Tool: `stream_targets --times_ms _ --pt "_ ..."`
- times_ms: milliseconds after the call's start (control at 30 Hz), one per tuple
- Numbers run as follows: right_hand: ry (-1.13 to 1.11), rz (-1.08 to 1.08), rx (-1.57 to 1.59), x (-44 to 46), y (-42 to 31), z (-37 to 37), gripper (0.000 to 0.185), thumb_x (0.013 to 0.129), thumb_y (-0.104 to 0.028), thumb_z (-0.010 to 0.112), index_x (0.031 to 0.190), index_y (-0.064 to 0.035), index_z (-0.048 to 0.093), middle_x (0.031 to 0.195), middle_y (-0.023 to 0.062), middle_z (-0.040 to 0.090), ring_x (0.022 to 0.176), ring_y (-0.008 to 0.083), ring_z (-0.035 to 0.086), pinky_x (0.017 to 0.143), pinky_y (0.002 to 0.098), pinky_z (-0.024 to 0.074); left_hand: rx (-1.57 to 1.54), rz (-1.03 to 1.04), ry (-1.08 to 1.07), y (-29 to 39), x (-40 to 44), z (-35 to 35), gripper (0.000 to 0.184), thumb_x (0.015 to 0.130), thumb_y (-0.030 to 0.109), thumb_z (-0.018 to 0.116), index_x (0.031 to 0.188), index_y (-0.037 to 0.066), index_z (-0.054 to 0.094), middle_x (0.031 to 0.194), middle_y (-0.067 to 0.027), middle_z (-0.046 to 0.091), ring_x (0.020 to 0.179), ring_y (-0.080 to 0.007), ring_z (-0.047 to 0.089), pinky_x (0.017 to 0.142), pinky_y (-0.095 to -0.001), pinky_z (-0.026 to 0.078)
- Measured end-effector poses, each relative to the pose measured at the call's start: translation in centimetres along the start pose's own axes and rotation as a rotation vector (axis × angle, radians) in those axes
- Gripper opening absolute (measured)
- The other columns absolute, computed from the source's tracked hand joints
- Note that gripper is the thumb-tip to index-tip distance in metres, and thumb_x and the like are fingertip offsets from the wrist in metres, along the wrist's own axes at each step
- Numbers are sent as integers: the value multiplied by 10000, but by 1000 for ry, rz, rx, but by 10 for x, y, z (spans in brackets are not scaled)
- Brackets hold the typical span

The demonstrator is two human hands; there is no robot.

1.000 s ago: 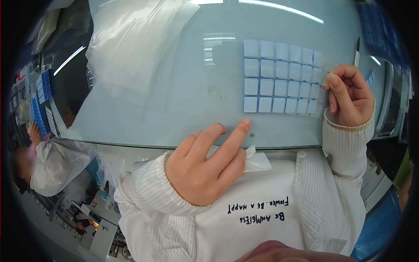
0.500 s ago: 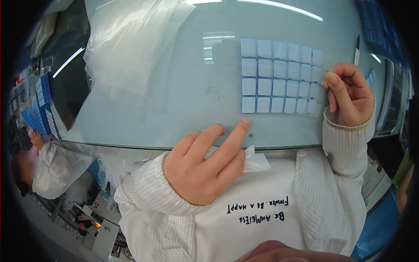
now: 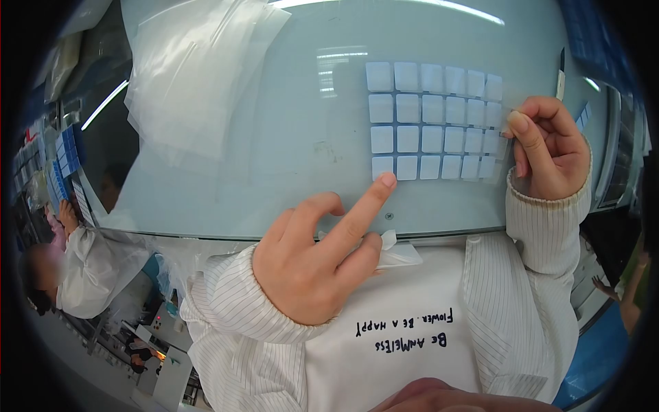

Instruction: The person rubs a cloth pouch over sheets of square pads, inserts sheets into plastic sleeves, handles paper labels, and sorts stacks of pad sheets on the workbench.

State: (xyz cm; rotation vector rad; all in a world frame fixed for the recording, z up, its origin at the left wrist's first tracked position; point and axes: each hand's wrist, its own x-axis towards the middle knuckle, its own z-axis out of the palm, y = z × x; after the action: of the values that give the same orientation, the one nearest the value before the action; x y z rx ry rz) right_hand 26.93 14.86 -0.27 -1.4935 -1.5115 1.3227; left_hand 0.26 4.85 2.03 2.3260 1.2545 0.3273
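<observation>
A sheet of white square pads with blue edges (image 3: 432, 109), set out in rows, lies on the glass tabletop under what looks like a clear film. My right hand (image 3: 546, 147) pinches the film's right edge between thumb and bent forefinger. My left hand (image 3: 316, 257) is at the table's front edge, forefinger stretched out with its tip at the lower left pad. Its other fingers are curled. A folded white tissue (image 3: 401, 255) sticks out from under its thumb and seems held there; the palm side is hidden.
Translucent plastic sheets (image 3: 195, 75) are piled on the left of the tabletop (image 3: 302, 178). A slim knife-like tool (image 3: 561, 75) lies beyond my right hand. At far left, a co-worker's hand (image 3: 67, 216) is by blue pieces; another person's arm (image 3: 633, 288) shows at right.
My left forefinger has moved up from just below the pads onto the lower left one. The pad sheet sits slightly further left. My right hand keeps its pinch almost in place.
</observation>
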Motion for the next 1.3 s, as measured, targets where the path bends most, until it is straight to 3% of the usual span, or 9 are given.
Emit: stream_targets --times_ms 500,567,667,1300 --pt "-17 8 5 0 -3 0 95 903 -41 640 979 7 612 789 76 659 492 26 468 471 146 363 -10 -36 -9 2 2 -1 276 552 178 737 762 66 597 1290 -140 602 813 -274 535 629 -283 466" --pt "-20 0 -8 0 -3 0 99 903 -42 641 981 10 610 792 77 659 494 26 470 473 147 365 -5 -27 38 1 3 1 178 651 111 695 689 40 536 1287 -111 608 786 -266 540 523 -268 458" --pt "-19 8 -18 0 -5 2 101 903 -42 640 983 12 609 799 80 659 499 26 473 477 148 368 -8 -18 28 1 3 0 161 658 94 689 690 37 541 1290 -110 606 776 -269 532 526 -267 458" --pt "16 -27 -42 -4 -4 9 70 911 -17 617 975 7 599 799 57 648 508 18 466 477 145 361 6 -62 -49 6 6 -7 239 589 174 741 764 71 614 1275 -131 613 752 -277 536 603 -296 471"
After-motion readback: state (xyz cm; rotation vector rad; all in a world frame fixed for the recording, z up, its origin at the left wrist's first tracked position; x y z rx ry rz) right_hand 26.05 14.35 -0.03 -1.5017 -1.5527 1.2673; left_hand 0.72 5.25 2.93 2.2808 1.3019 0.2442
